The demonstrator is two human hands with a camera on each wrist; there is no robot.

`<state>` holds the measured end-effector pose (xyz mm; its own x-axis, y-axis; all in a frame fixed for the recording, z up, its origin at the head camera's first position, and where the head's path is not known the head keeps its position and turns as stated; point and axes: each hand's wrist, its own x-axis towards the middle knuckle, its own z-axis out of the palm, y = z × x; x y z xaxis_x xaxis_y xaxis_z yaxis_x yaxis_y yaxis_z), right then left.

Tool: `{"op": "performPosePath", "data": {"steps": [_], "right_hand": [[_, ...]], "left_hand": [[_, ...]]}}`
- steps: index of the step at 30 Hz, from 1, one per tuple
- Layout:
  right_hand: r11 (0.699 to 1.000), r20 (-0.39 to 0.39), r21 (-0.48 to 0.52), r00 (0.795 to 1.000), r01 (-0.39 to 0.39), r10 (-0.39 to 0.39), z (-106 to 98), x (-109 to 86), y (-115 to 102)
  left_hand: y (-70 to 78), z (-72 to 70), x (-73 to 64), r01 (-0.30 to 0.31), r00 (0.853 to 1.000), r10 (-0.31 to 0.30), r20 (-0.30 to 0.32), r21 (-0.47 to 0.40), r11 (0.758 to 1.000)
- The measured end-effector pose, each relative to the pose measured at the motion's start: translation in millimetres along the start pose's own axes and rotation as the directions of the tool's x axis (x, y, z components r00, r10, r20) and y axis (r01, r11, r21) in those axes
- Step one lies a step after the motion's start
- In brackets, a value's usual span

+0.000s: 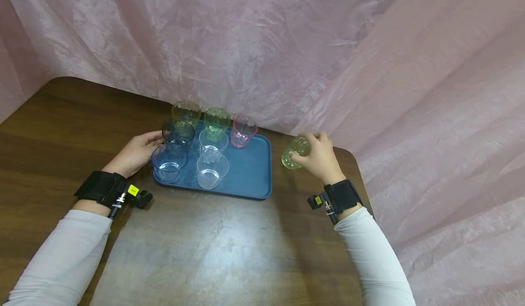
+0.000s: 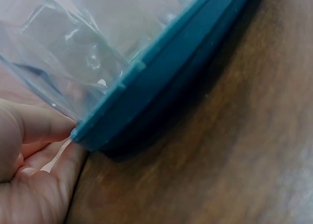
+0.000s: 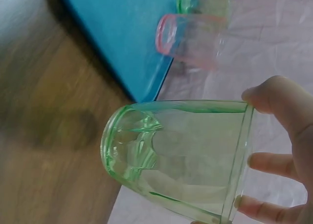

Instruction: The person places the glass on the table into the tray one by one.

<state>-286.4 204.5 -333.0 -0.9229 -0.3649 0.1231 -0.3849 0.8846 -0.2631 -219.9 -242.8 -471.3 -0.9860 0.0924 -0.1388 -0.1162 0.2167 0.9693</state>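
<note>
My left hand (image 1: 137,153) is at the left edge of a blue tray (image 1: 246,173); in the left wrist view, thumb and fingers pinch its rim (image 2: 112,104). Off the tray's right side, my right hand (image 1: 321,158) holds a pale green tumbler (image 3: 190,150) by its rim, fingertips spread round it, the base tilted down toward the table. On the tray, nearest my left hand, stand a dark-tinted tumbler (image 1: 178,137) and a blue tumbler (image 1: 168,169). Two clear tumblers (image 1: 208,180) stand in the middle.
Along the tray's back stand a yellow tumbler (image 1: 185,110), a green tumbler (image 1: 216,119) and a pink tumbler (image 1: 241,138). A pink curtain (image 1: 246,46) hangs right behind the wooden table (image 1: 229,251), whose right edge lies just past my right hand.
</note>
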Motion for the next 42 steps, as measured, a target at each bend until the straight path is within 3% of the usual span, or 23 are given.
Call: {"op": "performPosePath", "data": {"steps": [6,23,42], "right_hand": [[0.998,-0.041,0.024,0.998,0.057,-0.056,2.1,9.3,-19.2],[0.976,-0.037,0.011,0.975,0.218,-0.218,17.1,20.7,-68.4],[0.974,0.038,0.022,0.974,0.224,-0.224,46.1,23.1,-95.8]], "left_hand": [[3.7,1.6,0.2,-0.001,1.000,0.001,-0.003,-0.007,1.000],[8.9,4.7,-0.5,0.012,1.000,-0.012,-0.011,-0.007,1.000],[7.6,7.1,-1.7,0.023,1.000,-0.023,0.005,-0.017,1.000]]}}
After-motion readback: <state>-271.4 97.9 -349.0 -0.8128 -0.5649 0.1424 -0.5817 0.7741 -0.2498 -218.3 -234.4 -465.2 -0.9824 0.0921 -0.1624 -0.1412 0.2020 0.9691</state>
